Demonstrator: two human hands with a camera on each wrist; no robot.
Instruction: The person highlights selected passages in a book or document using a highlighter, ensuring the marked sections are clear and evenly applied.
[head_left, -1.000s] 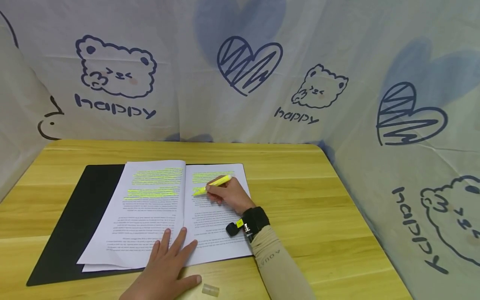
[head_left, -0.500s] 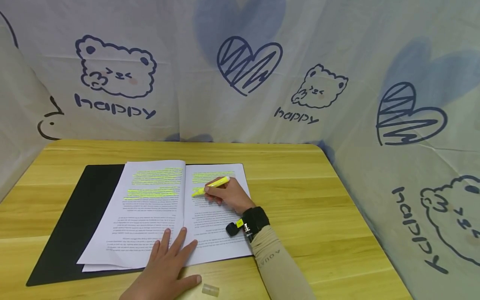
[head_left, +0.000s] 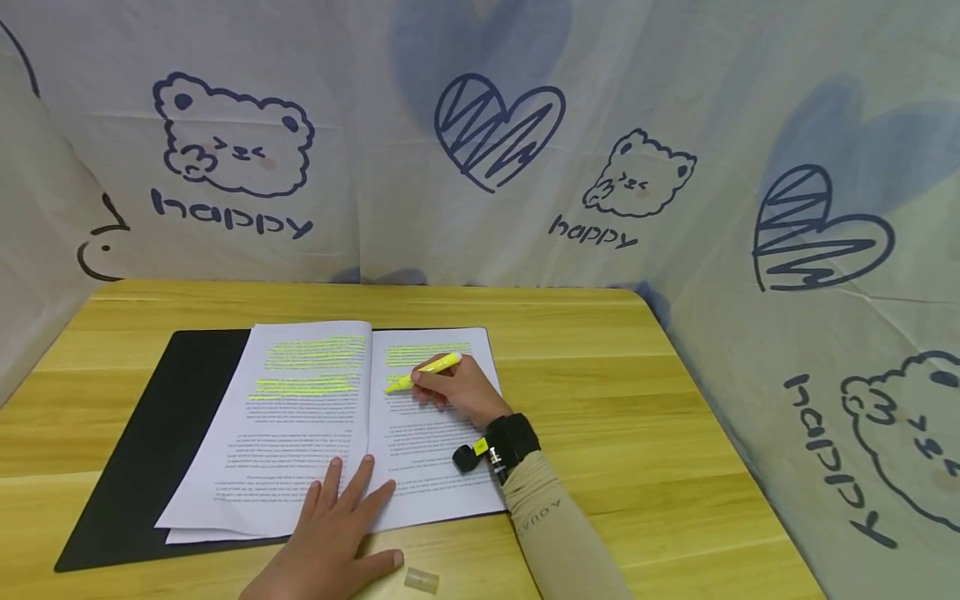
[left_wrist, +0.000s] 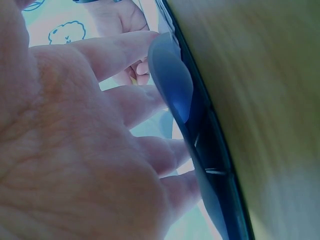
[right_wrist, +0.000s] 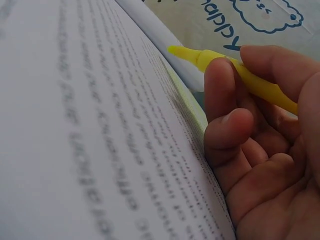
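Observation:
My right hand (head_left: 461, 392) pinches a yellow highlighter (head_left: 435, 367) between thumb and fingers, its tip close over the printed text near the fold on the right page (head_left: 435, 483). In the right wrist view the highlighter (right_wrist: 265, 85) slants across the curled fingers, the tip pointing toward the fold. My left hand (head_left: 330, 533) rests with spread fingers on the lower edge of the open pages, across the fold. Yellow strokes cover the upper lines of the left page (head_left: 292, 467) and some upper lines of the right one. In the left wrist view the left hand's fingertips reach the curled paper edge (left_wrist: 170, 75).
The pages lie on a black folder (head_left: 142, 450) on the wooden table (head_left: 615, 400). A small translucent cap (head_left: 422, 580) lies by the left thumb. A curtain (head_left: 360, 167) with printed bears and hearts stands behind the table. A black wrist camera (head_left: 510, 442) is strapped to the right wrist.
The highlighter tip has shifted slightly left toward the fold since the oldest frame. The left hand stays in place.

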